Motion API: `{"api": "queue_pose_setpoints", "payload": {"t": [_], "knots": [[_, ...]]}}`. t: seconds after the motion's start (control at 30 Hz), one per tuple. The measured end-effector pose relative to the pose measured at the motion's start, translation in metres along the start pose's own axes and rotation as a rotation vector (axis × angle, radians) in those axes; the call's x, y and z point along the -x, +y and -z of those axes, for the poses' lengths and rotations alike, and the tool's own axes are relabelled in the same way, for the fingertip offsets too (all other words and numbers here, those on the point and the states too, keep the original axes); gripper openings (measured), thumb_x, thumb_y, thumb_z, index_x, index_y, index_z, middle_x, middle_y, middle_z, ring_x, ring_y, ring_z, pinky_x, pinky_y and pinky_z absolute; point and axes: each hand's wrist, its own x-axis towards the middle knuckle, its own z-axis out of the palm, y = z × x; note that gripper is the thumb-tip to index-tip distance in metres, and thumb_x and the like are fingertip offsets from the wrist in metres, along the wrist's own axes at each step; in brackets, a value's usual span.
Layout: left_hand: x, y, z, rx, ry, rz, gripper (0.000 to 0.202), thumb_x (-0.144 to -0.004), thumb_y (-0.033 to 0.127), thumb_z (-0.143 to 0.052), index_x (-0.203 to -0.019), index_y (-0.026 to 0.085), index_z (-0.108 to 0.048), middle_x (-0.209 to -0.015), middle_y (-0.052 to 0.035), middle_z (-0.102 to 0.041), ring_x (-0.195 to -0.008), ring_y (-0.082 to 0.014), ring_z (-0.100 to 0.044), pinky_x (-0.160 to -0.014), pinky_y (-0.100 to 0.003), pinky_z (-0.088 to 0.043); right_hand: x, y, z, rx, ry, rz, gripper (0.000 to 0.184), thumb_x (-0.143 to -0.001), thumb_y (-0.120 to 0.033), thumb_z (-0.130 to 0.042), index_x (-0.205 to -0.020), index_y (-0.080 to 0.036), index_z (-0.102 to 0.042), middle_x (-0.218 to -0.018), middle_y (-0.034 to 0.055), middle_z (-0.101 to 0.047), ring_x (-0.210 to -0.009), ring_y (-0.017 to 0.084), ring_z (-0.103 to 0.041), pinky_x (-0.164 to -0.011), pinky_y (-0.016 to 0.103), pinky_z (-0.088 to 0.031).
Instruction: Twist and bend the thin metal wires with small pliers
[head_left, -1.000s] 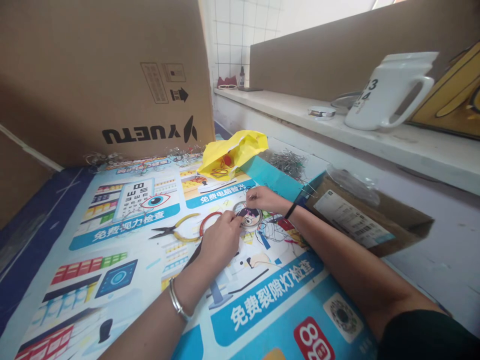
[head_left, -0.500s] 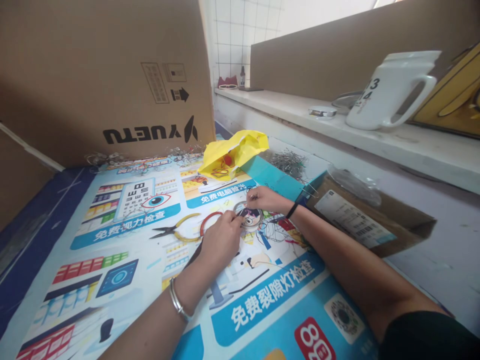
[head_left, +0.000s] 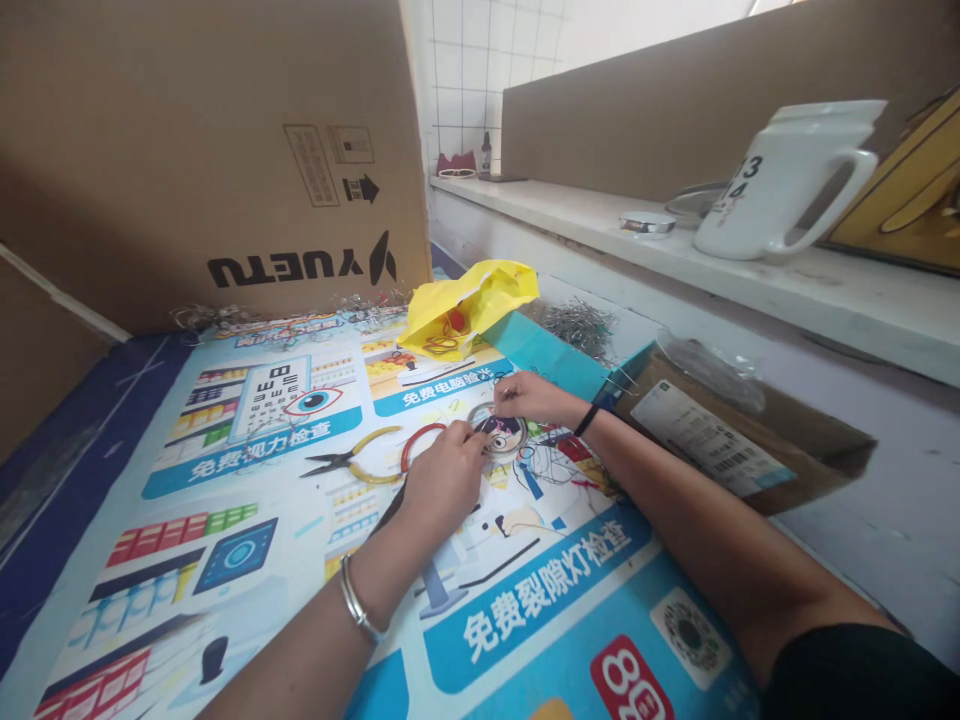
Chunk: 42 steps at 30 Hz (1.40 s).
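My left hand (head_left: 442, 478) is closed in a pinch at the left edge of a small round clear disc with a cartoon face (head_left: 500, 434), which lies on a printed blue poster (head_left: 247, 520). A silver bangle circles that wrist. My right hand (head_left: 529, 398) is also pinched, fingers at the disc's upper rim, with a dark band on its wrist. What the fingertips grip is too small to name. Thin dark wire pieces (head_left: 551, 462) lie just right of the disc.
Yellow-handled pliers (head_left: 349, 460) and red-handled pliers (head_left: 418, 440) lie left of my hands. A yellow bag (head_left: 469, 300) sits behind, a heap of metal wire (head_left: 577, 325) to its right. A large carton (head_left: 217, 160), an open cardboard box (head_left: 742, 440) and a white jug (head_left: 780, 180) on the ledge surround the spot.
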Motion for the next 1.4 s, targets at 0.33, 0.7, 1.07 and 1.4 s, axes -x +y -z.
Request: {"api": "queue_pose_setpoints", "payload": {"t": [0.33, 0.7, 1.07, 1.4], "knots": [[0.0, 0.0, 0.001, 0.003, -0.001, -0.002, 0.026, -0.087, 0.024, -0.041, -0.11, 0.025, -0.053, -0.102, -0.0045, -0.051, -0.091, -0.0177, -0.053, -0.061, -0.027, -0.042, 0.0, 0.0, -0.001, 0.012, 0.006, 0.011, 0.01, -0.065, -0.023, -0.054, -0.06, -0.014, -0.058, -0.055, -0.0034, -0.053, -0.057, 0.01, -0.047, -0.053, 0.02, -0.033], [0.001, 0.0, 0.0, -0.009, 0.017, -0.004, 0.025, -0.087, 0.025, -0.04, -0.109, 0.025, -0.054, -0.102, -0.0042, -0.052, -0.089, -0.0174, -0.053, -0.06, -0.027, -0.042, 0.0, -0.002, -0.001, 0.04, -0.005, 0.009, 0.009, -0.064, -0.019, -0.053, -0.059, -0.014, -0.058, -0.057, -0.0029, -0.055, -0.058, 0.01, -0.048, -0.054, 0.02, -0.034], [-0.006, 0.008, 0.006, -0.025, 0.089, 0.012, 0.033, -0.088, 0.035, -0.037, -0.113, 0.023, -0.055, -0.128, -0.0068, -0.043, -0.112, -0.0258, -0.038, -0.09, -0.041, -0.035, 0.0, -0.001, -0.001, -0.044, -0.023, -0.018, 0.01, -0.063, -0.021, -0.054, -0.059, -0.014, -0.059, -0.059, -0.0024, -0.057, -0.06, 0.01, -0.05, -0.056, 0.02, -0.035], [-0.009, 0.01, 0.0, -0.05, 0.064, 0.004, 0.041, -0.088, 0.043, -0.034, -0.122, 0.026, -0.049, -0.133, -0.0074, -0.042, -0.12, -0.0279, -0.032, -0.096, -0.047, -0.025, 0.0, 0.001, -0.005, -0.21, 0.011, -0.052, 0.007, -0.058, -0.017, -0.055, -0.057, -0.014, -0.062, -0.058, -0.002, -0.059, -0.06, 0.011, -0.052, -0.058, 0.021, -0.038]]}}
